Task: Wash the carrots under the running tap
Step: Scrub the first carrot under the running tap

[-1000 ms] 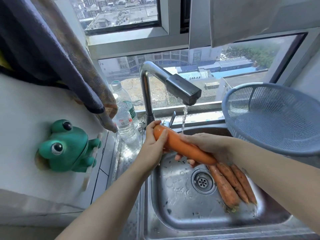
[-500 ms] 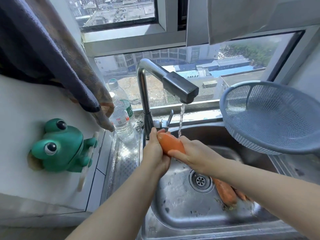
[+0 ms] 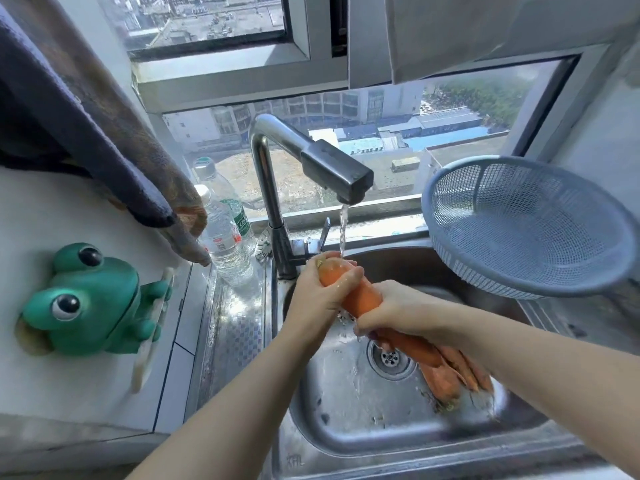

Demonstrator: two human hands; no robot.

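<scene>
One carrot [image 3: 360, 299] sits under the tap [image 3: 332, 171]'s stream, gripped by both hands: the left hand [image 3: 317, 296] wraps its thick top, the right hand [image 3: 398, 311] its middle. Below-right of the tap lie more carrots [image 3: 446, 379], too blurred to count. Two bottles [image 3: 225, 233] stand left of the tap, one colander [image 3: 519, 223] right.

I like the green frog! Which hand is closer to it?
Left. The left hand, gripping the carrot, sits right of the frog; the right hand grips farther right.
</scene>
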